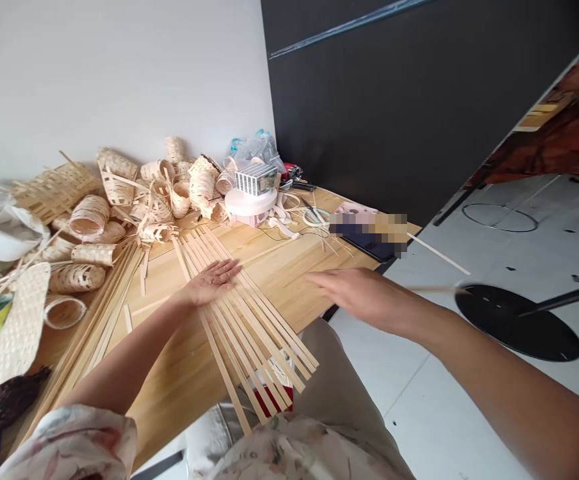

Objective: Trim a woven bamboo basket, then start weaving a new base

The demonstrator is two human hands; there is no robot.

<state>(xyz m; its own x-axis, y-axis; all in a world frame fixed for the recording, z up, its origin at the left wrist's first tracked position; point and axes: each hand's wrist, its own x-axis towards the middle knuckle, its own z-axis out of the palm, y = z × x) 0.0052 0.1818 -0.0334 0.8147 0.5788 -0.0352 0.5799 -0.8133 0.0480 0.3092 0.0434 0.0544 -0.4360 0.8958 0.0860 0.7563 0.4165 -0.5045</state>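
Note:
A row of pale, flat bamboo strips [249,333] lies side by side on the wooden table, their near ends reaching over its edge above my lap. My left hand [214,281] rests flat across the strips with its fingers stretched out. To the right, over the table edge, my right hand [362,297] is raised with its fingers together, pointing left. A single thin bamboo strip [434,289], blurred, sticks out to the right behind that wrist and appears gripped in the hand; thumb and grip are hidden underneath.
Small woven baskets [159,197] pile up along the wall. Longer strips [99,313] lie at left beside a woven sole-shaped piece [19,327]. A white round device [252,203], scissors [314,212] and a phone [369,243] sit farther back. A black stand base [519,323] is on the floor.

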